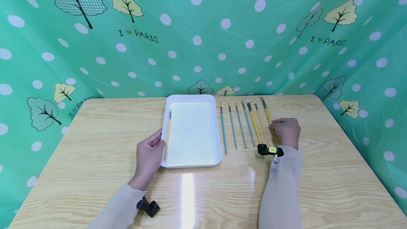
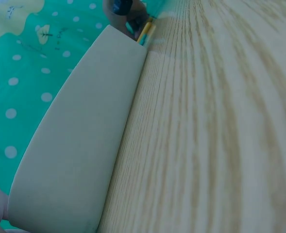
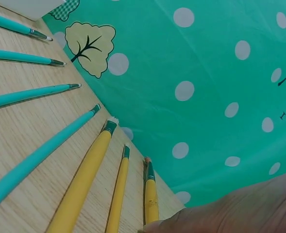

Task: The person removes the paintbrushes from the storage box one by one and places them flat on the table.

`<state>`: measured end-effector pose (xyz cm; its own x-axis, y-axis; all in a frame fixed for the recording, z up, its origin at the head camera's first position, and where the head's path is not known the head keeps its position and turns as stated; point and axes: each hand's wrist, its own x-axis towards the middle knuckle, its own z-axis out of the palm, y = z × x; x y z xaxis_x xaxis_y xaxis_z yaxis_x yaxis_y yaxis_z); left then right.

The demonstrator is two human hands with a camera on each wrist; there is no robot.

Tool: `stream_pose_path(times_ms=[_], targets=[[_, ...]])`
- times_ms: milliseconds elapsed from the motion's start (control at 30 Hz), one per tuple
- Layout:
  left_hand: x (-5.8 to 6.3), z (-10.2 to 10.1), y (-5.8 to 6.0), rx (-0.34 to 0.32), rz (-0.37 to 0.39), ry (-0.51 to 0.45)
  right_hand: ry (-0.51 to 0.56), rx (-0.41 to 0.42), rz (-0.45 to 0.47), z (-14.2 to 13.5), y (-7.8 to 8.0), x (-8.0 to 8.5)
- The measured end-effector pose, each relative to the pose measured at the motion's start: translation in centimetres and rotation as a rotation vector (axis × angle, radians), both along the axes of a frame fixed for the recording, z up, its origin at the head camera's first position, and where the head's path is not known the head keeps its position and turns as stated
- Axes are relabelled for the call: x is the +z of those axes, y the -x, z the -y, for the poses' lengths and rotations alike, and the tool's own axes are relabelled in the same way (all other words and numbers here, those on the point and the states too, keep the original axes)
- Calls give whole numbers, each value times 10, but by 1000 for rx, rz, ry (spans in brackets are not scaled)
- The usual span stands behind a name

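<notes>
A white rectangular tray [image 1: 194, 133] lies on the table, with one thin yellow paintbrush [image 1: 167, 135] along its left inner side. My left hand [image 1: 148, 156] holds the tray's left rim, thumb at the inner edge and fingers outside. The tray's outer wall [image 2: 79, 131] fills much of the left wrist view. To the right, my right hand [image 1: 287, 132] pinches the handle of the rightmost yellow paintbrush [image 3: 151, 196], whose bristles point to the table's back edge. That brush still lies along the tabletop; its lower handle is partly hidden by the hand.
Between tray and right hand lie several teal paintbrushes [image 1: 232, 124] in a row, then a thick yellow paintbrush [image 1: 253, 121] and a thinner yellow paintbrush [image 1: 260, 123]. A green dotted cloth [image 1: 197, 63] hangs behind the wooden table [image 1: 111, 133].
</notes>
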<state>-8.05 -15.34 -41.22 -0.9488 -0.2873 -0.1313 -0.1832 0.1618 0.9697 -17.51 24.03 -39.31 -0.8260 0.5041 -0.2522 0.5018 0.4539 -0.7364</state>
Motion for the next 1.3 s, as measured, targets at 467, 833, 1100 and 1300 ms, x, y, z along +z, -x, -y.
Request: stream_pose_path(times_ms=[467,833,1100,1300], targets=[[0,-1,1,16,18,2,9,17,-1,0,-3,4],[0,-1,2,17,26,4,50,4,-2,2,-5,8],[0,0,2,16,32,7,87,7,2,5,-1,13],[0,1,2,16,43,-1,109,81,9,9,4,19]])
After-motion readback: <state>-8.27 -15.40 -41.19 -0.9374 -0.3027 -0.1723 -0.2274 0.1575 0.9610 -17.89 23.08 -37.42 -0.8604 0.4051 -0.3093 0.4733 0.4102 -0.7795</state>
